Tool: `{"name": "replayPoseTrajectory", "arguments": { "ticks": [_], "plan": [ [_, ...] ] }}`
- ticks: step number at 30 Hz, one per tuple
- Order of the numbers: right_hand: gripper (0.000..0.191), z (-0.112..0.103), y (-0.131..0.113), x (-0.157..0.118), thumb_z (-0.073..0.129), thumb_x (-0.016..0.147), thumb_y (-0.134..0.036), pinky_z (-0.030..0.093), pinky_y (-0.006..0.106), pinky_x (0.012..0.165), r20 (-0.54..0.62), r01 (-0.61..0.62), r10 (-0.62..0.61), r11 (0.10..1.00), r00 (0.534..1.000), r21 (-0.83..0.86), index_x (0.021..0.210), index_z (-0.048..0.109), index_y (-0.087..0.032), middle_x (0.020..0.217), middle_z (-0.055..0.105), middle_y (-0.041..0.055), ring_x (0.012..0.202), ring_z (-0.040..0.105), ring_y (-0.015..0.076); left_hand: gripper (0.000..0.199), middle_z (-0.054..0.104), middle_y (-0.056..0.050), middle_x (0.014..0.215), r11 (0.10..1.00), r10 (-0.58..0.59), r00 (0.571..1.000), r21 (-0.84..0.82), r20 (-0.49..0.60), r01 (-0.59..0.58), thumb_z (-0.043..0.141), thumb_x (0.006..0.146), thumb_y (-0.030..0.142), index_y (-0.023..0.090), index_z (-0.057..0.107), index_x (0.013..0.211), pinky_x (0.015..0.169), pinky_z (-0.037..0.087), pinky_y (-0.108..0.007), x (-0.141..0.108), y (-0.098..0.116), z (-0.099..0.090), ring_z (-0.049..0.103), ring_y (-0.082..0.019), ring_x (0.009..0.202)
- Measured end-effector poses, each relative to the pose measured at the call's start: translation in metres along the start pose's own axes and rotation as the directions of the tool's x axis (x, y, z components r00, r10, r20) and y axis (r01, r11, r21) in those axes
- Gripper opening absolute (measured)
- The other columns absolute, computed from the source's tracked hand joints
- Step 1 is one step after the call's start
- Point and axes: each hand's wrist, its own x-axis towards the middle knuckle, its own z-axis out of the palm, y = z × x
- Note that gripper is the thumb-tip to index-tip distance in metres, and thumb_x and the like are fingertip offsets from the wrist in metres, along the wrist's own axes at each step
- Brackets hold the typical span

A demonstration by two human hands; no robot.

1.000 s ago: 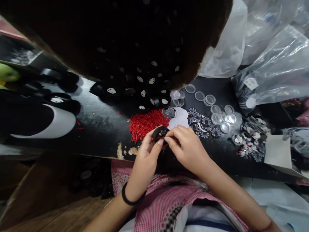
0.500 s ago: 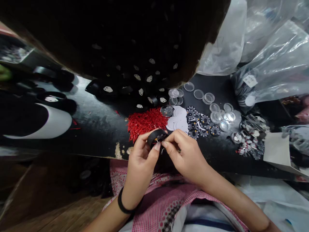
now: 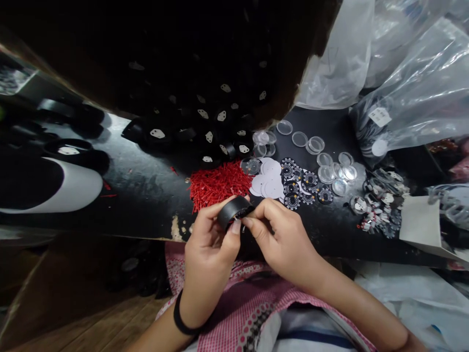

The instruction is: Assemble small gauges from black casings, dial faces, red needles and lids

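My left hand (image 3: pixel 212 244) grips a black round case (image 3: pixel 234 211) by its outside, tilted so that its open face turns toward me and to the right. Inside the case a dark dial with small pale marks partly shows. My left thumb presses at the case's lower rim. The thumb and forefinger of my right hand (image 3: pixel 280 234) are pinched together at the right edge of that face; whatever lies between them is too small to make out. Just beyond my hands is a heap of thin red pointers (image 3: pixel 220 183). White discs (image 3: pixel 269 178) and black printed dials (image 3: pixel 292 188) lie beside it.
Clear round covers (image 3: pixel 315 144) are scattered at the back right. Plastic bags (image 3: pixel 414 98) and a white carton (image 3: pixel 419 220) stand farther right. Many black cases (image 3: pixel 161 137) spill from a dark container at the back. A white curved piece (image 3: pixel 82 190) lies at left.
My left hand has tipped the case so that more of its outer wall shows and less of the face. Both hands remain on it, and the view has shifted slightly.
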Motion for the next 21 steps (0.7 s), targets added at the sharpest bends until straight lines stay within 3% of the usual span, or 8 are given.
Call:
{"name": "replayPoseTrajectory", "arguments": {
  "ticks": [4,10,16,18,21],
  "plan": [
    [0.022,0.0027,-0.0037,-0.0027,0.058,0.094,-0.018,0.038,0.023,0.064,-0.012,-0.016,0.017,0.999,1.0,0.036,0.074,0.049,-0.02,0.072,0.052,-0.0045,0.064,0.048,0.0098,0.023,0.072,0.007,0.101,0.998,0.04,0.999,0.038,0.008,-0.04,0.065,0.087,0.017,0.026,0.065,0.108,0.082,0.05,-0.012,-0.0019,0.0042,-0.0033,0.069,-0.006,0.09],
    [0.017,0.0036,-0.008,-0.006,0.055,0.095,-0.017,0.039,0.024,0.066,-0.053,0.022,-0.022,1.0,0.998,0.012,0.078,0.052,-0.018,0.074,0.053,-0.0032,0.067,0.05,0.0103,0.018,0.072,0.008,0.099,0.998,0.056,0.998,0.036,0.013,-0.056,0.063,0.09,0.018,0.026,0.064,0.106,0.081,0.05,-0.011,-0.0024,0.007,-0.004,0.069,-0.006,0.089],
    [0.019,0.0033,-0.0077,-0.0071,0.055,0.095,-0.019,0.039,0.023,0.064,-0.044,-0.02,0.023,0.997,0.999,0.078,0.077,0.05,-0.02,0.075,0.053,-0.0032,0.067,0.049,0.0102,0.025,0.073,0.007,0.106,0.994,0.078,0.996,0.076,0.029,-0.08,0.064,0.09,0.019,0.029,0.064,0.113,0.085,0.052,-0.013,-0.0037,0.0101,-0.0059,0.07,-0.008,0.094],
    [0.021,0.0016,-0.0066,-0.0061,0.056,0.095,-0.02,0.039,0.022,0.063,-0.029,-0.04,0.044,0.993,0.999,0.108,0.076,0.049,-0.02,0.074,0.053,-0.0039,0.065,0.049,0.0095,0.025,0.073,0.006,0.109,0.997,0.056,0.997,0.049,0.054,-0.059,0.064,0.091,0.02,0.029,0.065,0.113,0.087,0.052,-0.016,-0.0036,0.0086,-0.0063,0.07,-0.01,0.097],
    [0.022,-0.0031,-0.0035,-0.0035,0.057,0.094,-0.02,0.039,0.023,0.064,-0.005,-0.052,0.052,0.997,0.999,0.048,0.074,0.049,-0.02,0.072,0.052,-0.0042,0.065,0.049,0.0098,0.023,0.073,0.004,0.111,0.992,-0.085,0.986,-0.076,0.141,0.096,0.063,0.092,0.026,0.031,0.065,0.114,0.091,0.053,-0.02,-0.0017,0.003,-0.0053,0.069,-0.013,0.103]
  ]
}}
